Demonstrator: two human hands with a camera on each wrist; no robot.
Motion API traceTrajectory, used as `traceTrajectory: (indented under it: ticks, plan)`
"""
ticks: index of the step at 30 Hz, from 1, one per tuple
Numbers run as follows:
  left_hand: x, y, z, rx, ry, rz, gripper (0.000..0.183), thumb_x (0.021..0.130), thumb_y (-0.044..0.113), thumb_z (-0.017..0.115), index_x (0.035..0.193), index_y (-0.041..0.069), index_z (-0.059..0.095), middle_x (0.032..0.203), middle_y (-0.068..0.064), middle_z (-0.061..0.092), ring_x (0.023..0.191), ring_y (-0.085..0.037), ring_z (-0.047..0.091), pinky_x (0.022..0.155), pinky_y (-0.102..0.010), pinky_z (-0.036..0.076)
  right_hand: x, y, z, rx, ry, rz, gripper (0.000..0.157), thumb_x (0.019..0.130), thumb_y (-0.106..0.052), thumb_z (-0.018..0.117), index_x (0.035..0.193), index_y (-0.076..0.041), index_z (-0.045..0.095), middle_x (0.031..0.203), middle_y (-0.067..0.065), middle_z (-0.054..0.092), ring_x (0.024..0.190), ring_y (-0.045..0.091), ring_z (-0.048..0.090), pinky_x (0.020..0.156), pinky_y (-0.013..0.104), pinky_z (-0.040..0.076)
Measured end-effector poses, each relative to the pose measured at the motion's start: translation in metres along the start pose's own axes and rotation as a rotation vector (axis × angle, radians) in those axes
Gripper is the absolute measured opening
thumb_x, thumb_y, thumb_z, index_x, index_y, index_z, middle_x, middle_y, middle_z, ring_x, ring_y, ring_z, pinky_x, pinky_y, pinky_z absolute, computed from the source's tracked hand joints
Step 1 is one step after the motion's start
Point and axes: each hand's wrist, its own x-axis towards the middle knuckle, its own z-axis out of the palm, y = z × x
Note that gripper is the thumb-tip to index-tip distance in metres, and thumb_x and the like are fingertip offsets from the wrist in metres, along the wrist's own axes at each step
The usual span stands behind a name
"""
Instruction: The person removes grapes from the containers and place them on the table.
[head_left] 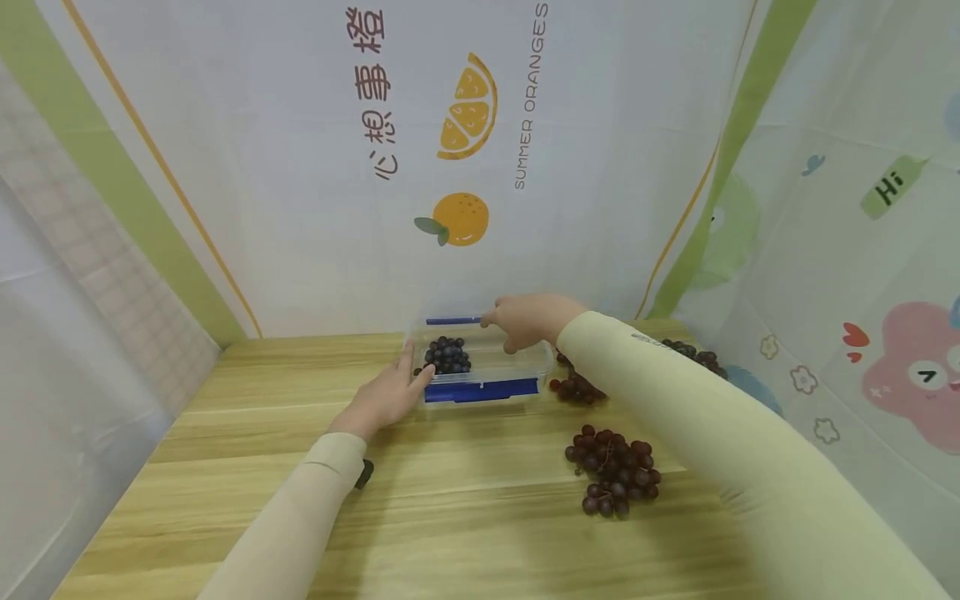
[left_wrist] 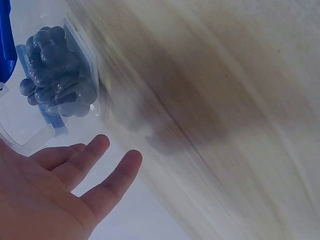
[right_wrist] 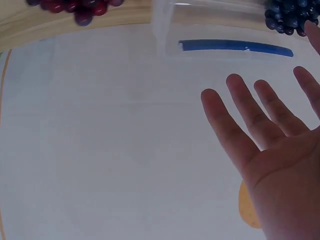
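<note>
In the head view, the clear container (head_left: 495, 354) with blue clips sits at the centre of the frame, a bunch of dark grapes (head_left: 447, 357) in its left part. The left hand (head_left: 386, 396) lies at the container's left end, thumb by the near corner, fingers extended rather than curled; the right hand (head_left: 528, 321) is over its far right side, near the far clip. One red bunch (head_left: 576, 390) lies just right of the container, another bunch (head_left: 615, 471) lower right on the wooden table (head_left: 465, 492). Should the right hand push the far rim while the left merely braces, the container could skid or tip and the grapes roll; a low right sleeve (head_left: 675, 383) might also knock the red bunch. In the left wrist view, the fingers are spread below the grapes, at lower left (whether they touch the plastic, I cannot quite tell). In the right wrist view, the fingers at right are straight and parted, gripping nothing, below the blue clip (right_wrist: 235, 46).
</note>
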Motion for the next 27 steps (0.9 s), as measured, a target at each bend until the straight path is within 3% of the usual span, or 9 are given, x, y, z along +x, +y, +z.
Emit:
traceTrajectory:
  ticks: [5, 12, 17, 21, 27]
  plan:
    - [0.002, -0.002, 0.002, 0.0, 0.002, 0.001, 0.096, 0.085, 0.085, 0.005, 0.154, 0.024, -0.022, 0.162, -0.016, 0.021, 0.143, -0.042, 0.036, 0.109, -0.064, 0.035, 0.021, -0.016, 0.001, 0.016, 0.024, 0.001, 0.061, 0.093, -0.035, 0.067, 0.148, -0.034, 0.042, 0.155, 0.004, 0.038, 0.138, 0.026, 0.046, 0.108, 0.051, 0.044]
    - [0.003, -0.003, 0.001, -0.011, -0.001, 0.007, 0.094, 0.084, 0.086, 0.004, 0.152, 0.027, -0.026, 0.164, -0.013, 0.016, 0.143, -0.041, 0.035, 0.107, -0.064, 0.036, 0.043, -0.032, 0.0, 0.148, 0.066, -0.03, 0.063, 0.092, -0.038, 0.068, 0.149, -0.032, 0.042, 0.155, 0.005, 0.038, 0.138, 0.025, 0.045, 0.109, 0.048, 0.044]
    - [0.002, -0.003, -0.003, 0.01, -0.014, -0.001, 0.097, 0.084, 0.086, 0.003, 0.154, 0.024, -0.025, 0.163, -0.016, 0.019, 0.142, -0.042, 0.037, 0.107, -0.064, 0.037, 0.063, -0.038, 0.013, 0.191, 0.091, -0.014, 0.068, 0.089, -0.042, 0.071, 0.149, -0.029, 0.042, 0.155, 0.007, 0.038, 0.14, 0.026, 0.042, 0.111, 0.049, 0.042]
    - [0.001, -0.001, -0.007, 0.012, -0.018, -0.016, 0.092, 0.09, 0.08, 0.007, 0.155, 0.022, -0.021, 0.162, -0.018, 0.022, 0.141, -0.044, 0.037, 0.106, -0.066, 0.036, 0.078, -0.041, 0.028, 0.266, 0.111, -0.005, 0.072, 0.087, -0.044, 0.073, 0.15, -0.028, 0.041, 0.155, 0.009, 0.036, 0.142, 0.027, 0.038, 0.111, 0.049, 0.041]
    - [0.0, 0.001, -0.004, -0.009, -0.03, -0.009, 0.085, 0.097, 0.071, 0.014, 0.156, 0.021, -0.02, 0.162, -0.017, 0.022, 0.142, -0.043, 0.035, 0.108, -0.067, 0.033, 0.087, -0.048, 0.045, 0.401, 0.139, -0.024, 0.063, 0.089, -0.039, 0.07, 0.146, -0.027, 0.046, 0.148, 0.008, 0.044, 0.131, 0.024, 0.05, 0.105, 0.046, 0.047]
